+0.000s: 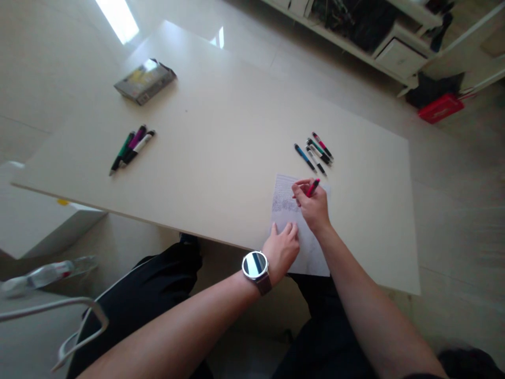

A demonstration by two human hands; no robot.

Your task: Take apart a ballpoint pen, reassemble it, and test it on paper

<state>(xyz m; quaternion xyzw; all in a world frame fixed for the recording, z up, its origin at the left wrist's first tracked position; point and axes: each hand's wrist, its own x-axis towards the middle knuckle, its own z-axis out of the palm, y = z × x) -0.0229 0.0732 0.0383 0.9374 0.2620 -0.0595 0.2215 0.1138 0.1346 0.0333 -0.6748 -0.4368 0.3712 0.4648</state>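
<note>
A sheet of paper (311, 252) lies at the table's near edge, its upper part covered in small dark marks. My right hand (313, 205) is closed around a red and black pen (313, 187) over the marked part; whether the tip touches the paper is hidden. Flat on the lower part of the sheet rests my left hand (282, 245), fingers spread, with a round watch (254, 265) on its wrist. Just beyond the sheet lie several pens, among them a blue pen (305, 157) and a red pen (322, 145).
On the left of the white table (221, 147) are a green pen (122, 152), a purple pen (137, 138) and a white pen (140, 147). A grey box (145, 81) stands behind them. Plastic bottles (51, 272) lie at the lower left. A red box (441, 108) is on the floor.
</note>
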